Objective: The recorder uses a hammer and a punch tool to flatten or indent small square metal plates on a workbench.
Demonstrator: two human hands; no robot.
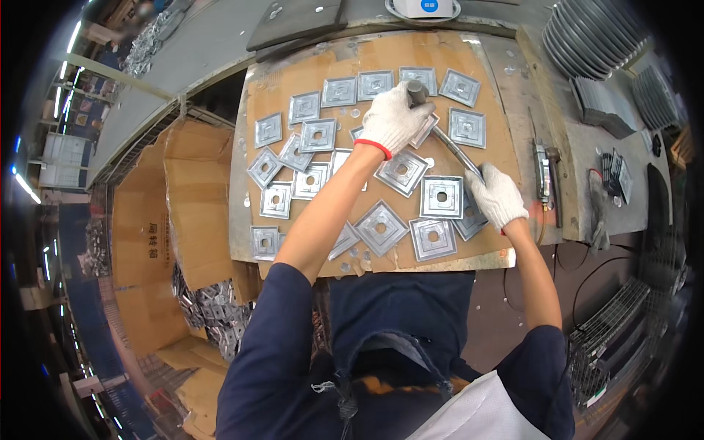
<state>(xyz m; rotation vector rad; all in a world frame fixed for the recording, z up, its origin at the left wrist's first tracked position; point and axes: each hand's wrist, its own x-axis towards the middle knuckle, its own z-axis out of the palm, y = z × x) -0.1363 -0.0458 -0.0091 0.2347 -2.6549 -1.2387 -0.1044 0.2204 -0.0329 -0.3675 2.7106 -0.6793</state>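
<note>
My left hand (398,117), in a white knit glove with a red cuff, is closed at the edge of a square metal plate (427,133), with its fingertips partly hidden. My right hand (499,196), gloved too, grips the metal handle of a hammer (460,152). Its dark cylindrical head is beside my left fingers. Many grey square plates with stepped rims lie around both hands on a cardboard sheet. Some have a centre hole, such as the plate (441,196) just left of my right hand. Small round metal discs (355,113) are scattered between them.
A large cardboard box (202,213) with metal parts stands on the left. To the right are an air tool (543,172), a grey glove (598,213) and stacked ribbed parts (598,37). A dark board (297,20) and a white box (429,7) occupy the far side.
</note>
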